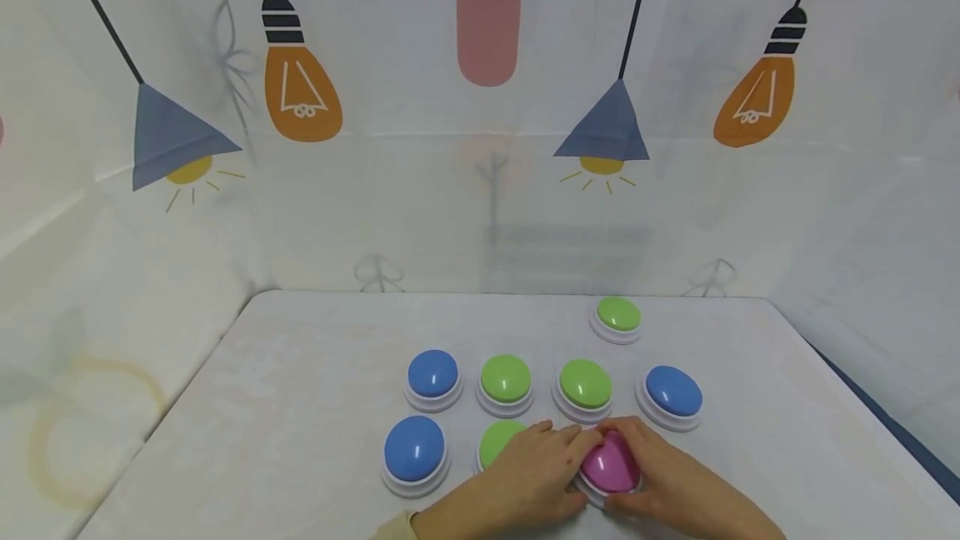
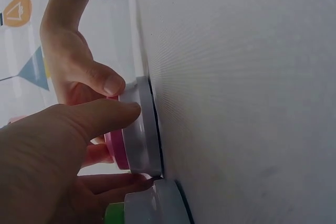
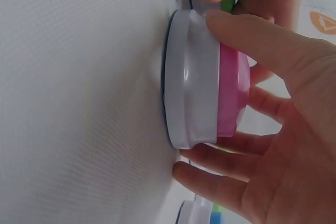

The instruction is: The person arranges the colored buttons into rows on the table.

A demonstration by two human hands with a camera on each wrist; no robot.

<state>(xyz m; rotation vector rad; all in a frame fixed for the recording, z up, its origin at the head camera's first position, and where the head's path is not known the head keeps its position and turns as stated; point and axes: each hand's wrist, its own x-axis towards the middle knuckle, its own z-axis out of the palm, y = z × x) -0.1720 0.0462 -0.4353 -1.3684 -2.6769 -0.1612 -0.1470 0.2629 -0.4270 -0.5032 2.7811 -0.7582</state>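
Note:
A pink dome push button (image 1: 612,463) with a white round base sits near the front of the white table. My left hand (image 1: 528,473) grips its left side, and in the left wrist view the left thumb (image 2: 113,116) lies against the white base. From the right, my right hand (image 1: 671,477) curls around the same button. The right wrist view shows the right thumb (image 3: 236,27) at the base's edge and the fingers on its far side. Partly covered by the left hand is a green push button (image 1: 498,440).
Behind the hands stand a blue button (image 1: 432,375), two green buttons (image 1: 506,379) (image 1: 585,383) and another blue button (image 1: 673,392). One green button (image 1: 618,315) is farther back. At the left is a blue button (image 1: 414,450). A lamp-printed curtain (image 1: 420,190) surrounds the table (image 1: 300,423).

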